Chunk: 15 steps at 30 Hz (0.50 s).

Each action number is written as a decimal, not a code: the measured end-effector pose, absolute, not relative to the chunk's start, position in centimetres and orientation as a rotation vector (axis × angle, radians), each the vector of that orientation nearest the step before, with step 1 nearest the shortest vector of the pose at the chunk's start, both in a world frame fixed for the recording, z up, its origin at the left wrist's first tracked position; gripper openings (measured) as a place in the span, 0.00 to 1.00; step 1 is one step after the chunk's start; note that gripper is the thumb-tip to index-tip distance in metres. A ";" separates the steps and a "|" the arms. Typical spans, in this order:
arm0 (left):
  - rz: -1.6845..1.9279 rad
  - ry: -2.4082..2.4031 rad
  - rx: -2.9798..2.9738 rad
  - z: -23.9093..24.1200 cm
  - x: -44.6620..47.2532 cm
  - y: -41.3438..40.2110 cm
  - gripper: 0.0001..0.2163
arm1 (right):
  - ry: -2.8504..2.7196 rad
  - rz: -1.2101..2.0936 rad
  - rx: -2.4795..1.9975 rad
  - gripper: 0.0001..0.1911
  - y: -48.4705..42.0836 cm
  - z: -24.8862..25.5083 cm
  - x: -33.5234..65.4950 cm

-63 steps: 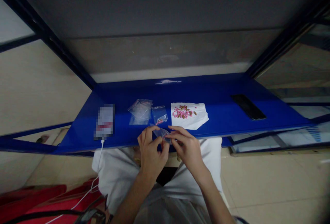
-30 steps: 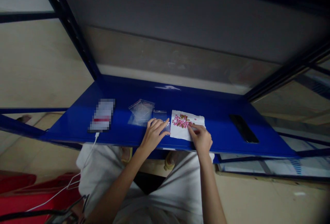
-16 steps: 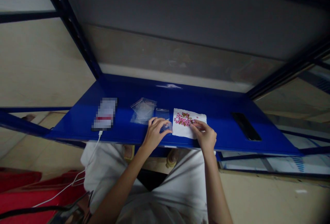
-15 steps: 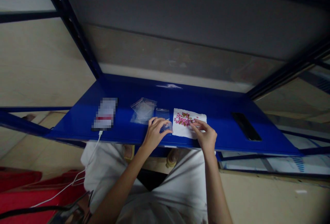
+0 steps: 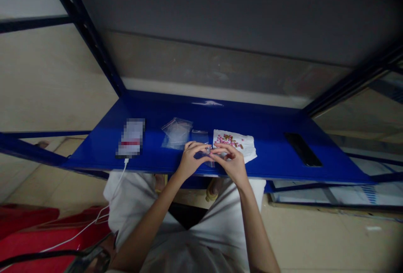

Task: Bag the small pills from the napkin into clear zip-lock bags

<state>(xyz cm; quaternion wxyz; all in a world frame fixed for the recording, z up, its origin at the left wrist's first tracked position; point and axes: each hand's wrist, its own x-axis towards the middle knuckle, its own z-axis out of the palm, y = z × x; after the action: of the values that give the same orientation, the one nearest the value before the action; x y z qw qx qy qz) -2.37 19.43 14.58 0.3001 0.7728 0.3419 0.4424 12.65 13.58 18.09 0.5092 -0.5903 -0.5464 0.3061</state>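
Note:
My left hand is closed in a pinch on a small clear zip bag, at the front of the blue shelf. My right hand meets it at the bag, its thumb and fingers pinched together. Whatever is between those right fingertips is hidden. Just beyond the right hand, pink round tablets and brown capsules lie loose on a white paper sheet. Another clear zip bag lies flat behind the left hand. To its left is a loose pile of clear zip bags.
A phone with a white charging cable lies on the left of the blue shelf. A dark phone lies on the right. Blue uprights frame both ends, and a grey panel stands behind.
My right hand has moved left from the tablets to the bag at my left fingertips. Fewer tablets show on the paper, whose lower right corner has shifted. My left hand stays in place.

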 end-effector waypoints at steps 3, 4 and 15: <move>1.183 0.885 1.983 14.8 -2.5 19.6 0.15 | -1.311 0.724 -1.432 0.18 13.5 18.4 12.8; 1.191 0.882 1.962 14.9 -2.6 19.6 0.13 | -1.311 0.709 -1.437 0.18 13.4 18.5 12.8; 1.214 0.889 1.844 14.8 -2.7 19.7 0.06 | -1.399 0.763 -1.418 0.15 12.8 18.8 12.6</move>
<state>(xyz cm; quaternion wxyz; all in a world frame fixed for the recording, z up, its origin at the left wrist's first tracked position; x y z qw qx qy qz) -2.69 19.68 14.78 0.3715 0.7194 0.3469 0.4734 12.56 12.81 18.76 0.4831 -0.5820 -0.5743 0.3132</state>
